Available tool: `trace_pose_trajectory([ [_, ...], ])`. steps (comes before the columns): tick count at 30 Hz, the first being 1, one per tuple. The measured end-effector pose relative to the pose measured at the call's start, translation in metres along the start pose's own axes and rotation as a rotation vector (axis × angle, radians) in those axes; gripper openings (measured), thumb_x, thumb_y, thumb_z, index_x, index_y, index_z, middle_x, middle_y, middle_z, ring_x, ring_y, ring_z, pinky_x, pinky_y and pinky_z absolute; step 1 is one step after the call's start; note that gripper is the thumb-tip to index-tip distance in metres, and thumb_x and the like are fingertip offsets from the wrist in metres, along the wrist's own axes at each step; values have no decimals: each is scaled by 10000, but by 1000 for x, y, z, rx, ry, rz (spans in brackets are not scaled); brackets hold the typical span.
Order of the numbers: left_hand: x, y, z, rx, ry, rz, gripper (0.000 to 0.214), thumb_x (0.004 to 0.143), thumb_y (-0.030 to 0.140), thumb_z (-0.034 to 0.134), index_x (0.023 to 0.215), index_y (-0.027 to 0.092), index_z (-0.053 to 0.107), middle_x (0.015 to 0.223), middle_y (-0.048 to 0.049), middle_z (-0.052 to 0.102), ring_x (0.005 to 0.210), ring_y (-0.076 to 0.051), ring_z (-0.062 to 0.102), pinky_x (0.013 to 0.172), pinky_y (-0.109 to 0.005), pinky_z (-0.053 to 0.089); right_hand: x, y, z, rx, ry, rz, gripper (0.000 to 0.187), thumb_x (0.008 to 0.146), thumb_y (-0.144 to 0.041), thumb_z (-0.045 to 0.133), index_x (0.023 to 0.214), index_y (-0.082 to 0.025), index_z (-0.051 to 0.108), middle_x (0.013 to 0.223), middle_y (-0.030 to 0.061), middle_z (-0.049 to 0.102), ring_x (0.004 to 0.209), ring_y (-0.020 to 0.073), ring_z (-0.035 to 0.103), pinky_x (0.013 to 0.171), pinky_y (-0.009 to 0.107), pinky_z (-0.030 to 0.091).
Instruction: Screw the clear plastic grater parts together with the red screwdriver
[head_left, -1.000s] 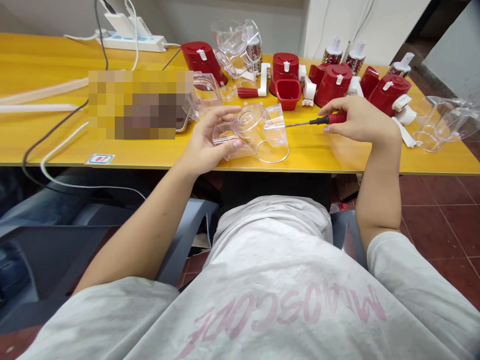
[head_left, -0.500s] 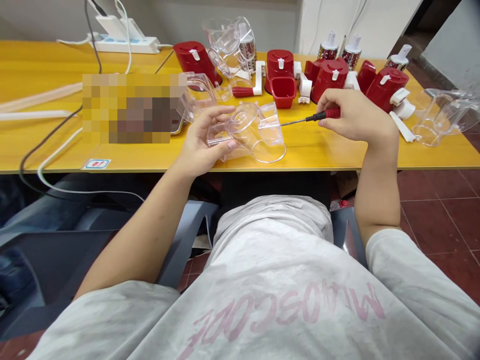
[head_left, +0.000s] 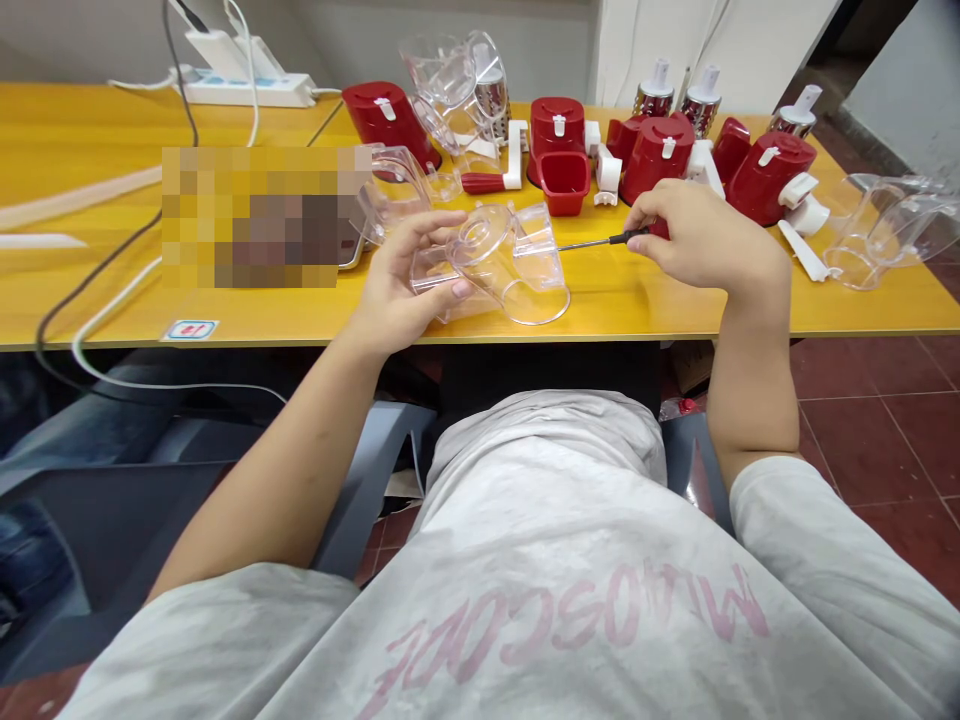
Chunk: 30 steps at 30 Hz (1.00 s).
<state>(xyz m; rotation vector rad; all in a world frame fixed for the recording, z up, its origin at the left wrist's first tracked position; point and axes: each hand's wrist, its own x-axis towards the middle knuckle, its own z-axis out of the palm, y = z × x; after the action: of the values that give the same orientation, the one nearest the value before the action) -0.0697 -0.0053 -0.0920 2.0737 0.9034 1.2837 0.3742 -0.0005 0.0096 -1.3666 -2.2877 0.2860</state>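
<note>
My left hand (head_left: 401, 285) grips a clear plastic housing (head_left: 510, 265) that lies on its side near the front edge of the yellow table (head_left: 90, 310), thumb on top and fingers under it. My right hand (head_left: 701, 240) is closed around a small screwdriver (head_left: 600, 241) with a red and black handle. Its thin shaft points left and its tip sits just at the right side of the housing.
Several red plastic bases (head_left: 660, 155) and white handles (head_left: 802, 250) crowd the back of the table. More clear housings lie at far right (head_left: 885, 235) and at back centre (head_left: 450, 85). A power strip (head_left: 240, 85) with cables sits at back left.
My right hand has moved left with the screwdriver, bringing its tip closer to the clear housing. My grip now covers most of the red handle. The left hand holds still.
</note>
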Motion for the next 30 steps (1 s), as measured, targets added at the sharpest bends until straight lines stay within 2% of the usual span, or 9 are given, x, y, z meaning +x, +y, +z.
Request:
trace_pose_trajectory([
  [5,0,6,1,-10,-1,-49,1080,916,896,1068,1711,261,704,1645,-64,804,1532,-427,722,1182,-729,663,-1,-2,2,1,-34,26,217,1043,-187,950,1159,-356,878,1194,59,927,1131,415,848,1052,598,671],
  [9,0,8,2,-27,6,-57,1084,885,895,1088,1688,274,708,1658,-50,798,1517,-416,718,1152,-732,661,0,-8,3,22,-35,-13,192,1088,-216,933,1178,-380,889,1266,48,937,1229,426,863,1112,597,655],
  [11,1,7,2,-23,10,-63,1106,867,918,1088,1681,272,707,1635,-47,801,1509,-408,709,1140,-726,657,1,-14,4,8,-45,-35,136,1110,-247,935,1143,-374,897,1312,57,944,1293,446,863,1175,615,626],
  [13,1,6,2,-15,9,-60,1104,876,926,1078,1685,276,703,1626,-52,799,1507,-411,707,1119,-712,654,2,-20,5,-31,-59,-34,116,1158,-282,888,1068,-355,873,1273,70,949,1275,459,865,1189,640,600],
  [17,-1,0,0,-12,-13,-28,1029,936,889,1056,1710,313,699,1633,-52,791,1506,-413,718,1095,-683,655,3,-30,6,-95,-41,-6,326,1229,-296,757,904,-320,751,1069,97,912,1131,453,848,1123,660,573],
  [20,0,-8,-1,-35,-9,12,978,953,861,1064,1713,346,727,1634,-47,800,1496,-416,725,1153,-695,656,3,-30,7,-30,-38,-27,321,1179,-298,844,881,-322,727,1049,84,895,1096,428,836,1086,618,581],
  [24,1,-18,-1,-124,0,62,1009,861,832,1154,1687,383,788,1651,-32,822,1456,-438,726,1226,-734,659,4,-25,10,9,-66,-56,308,1117,-209,873,894,-329,697,1063,76,881,1051,400,831,1019,581,611],
  [27,2,-21,-2,-137,5,65,1018,840,838,1175,1684,412,798,1662,-27,823,1454,-458,728,1220,-750,661,5,-22,12,32,-64,-38,300,1108,-233,901,900,-341,714,1131,77,904,1127,421,844,1071,601,632],
  [30,2,-21,-1,-124,12,70,1016,847,863,1176,1666,395,800,1666,-48,818,1472,-470,718,1233,-749,650,6,-24,11,126,-56,-7,228,1090,-317,968,940,-362,802,1181,75,923,1179,441,857,1108,612,638],
])
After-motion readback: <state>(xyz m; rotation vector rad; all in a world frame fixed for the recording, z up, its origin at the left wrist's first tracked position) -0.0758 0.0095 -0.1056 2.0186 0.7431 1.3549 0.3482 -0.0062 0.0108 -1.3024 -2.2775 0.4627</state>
